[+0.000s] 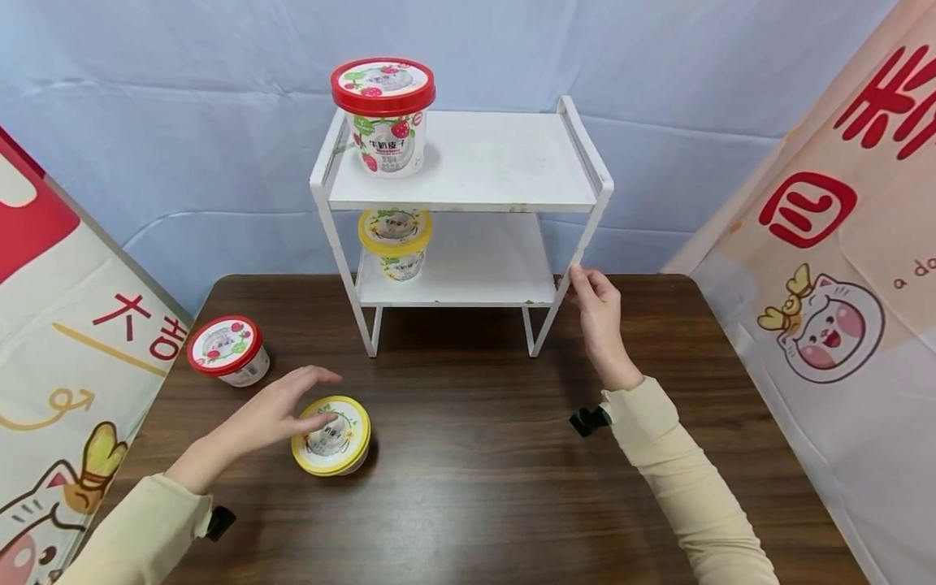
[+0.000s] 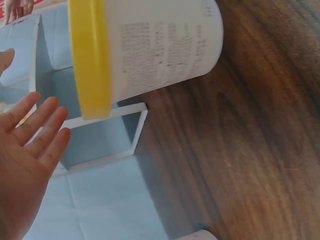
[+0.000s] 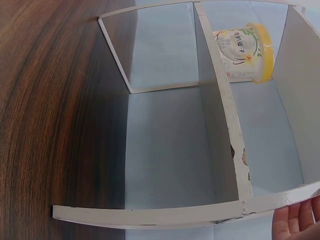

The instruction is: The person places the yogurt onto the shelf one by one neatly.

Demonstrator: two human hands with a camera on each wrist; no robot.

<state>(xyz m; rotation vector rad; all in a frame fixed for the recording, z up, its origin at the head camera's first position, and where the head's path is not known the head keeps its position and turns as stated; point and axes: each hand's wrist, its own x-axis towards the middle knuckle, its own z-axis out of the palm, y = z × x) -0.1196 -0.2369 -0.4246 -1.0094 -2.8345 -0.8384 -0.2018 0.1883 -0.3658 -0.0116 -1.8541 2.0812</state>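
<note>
My left hand [image 1: 274, 410] hovers with spread fingers over a yellow-lidded tub [image 1: 322, 459] on the table. In the left wrist view, the left hand's palm [image 2: 20, 165] and fingers show apart from the tub's yellow lid [image 2: 90, 60]. On the right, my right hand [image 1: 601, 321] grips the side post of a white two-tier shelf rack [image 1: 504, 162]. Fingertips [image 3: 295, 217] appear at that post in the right wrist view. A red-lidded tub [image 1: 387, 122] stands on the top tier at left, and another yellow-lidded tub [image 1: 395, 244] stands on the lower tier beneath it.
A second red-lidded tub [image 1: 228, 349] sits at the table's left side. The dark wooden table [image 1: 468, 455] carries the rack near its back edge. Blue cloth [image 1: 658, 162] hangs behind, and printed banners [image 1: 826, 309] flank both sides.
</note>
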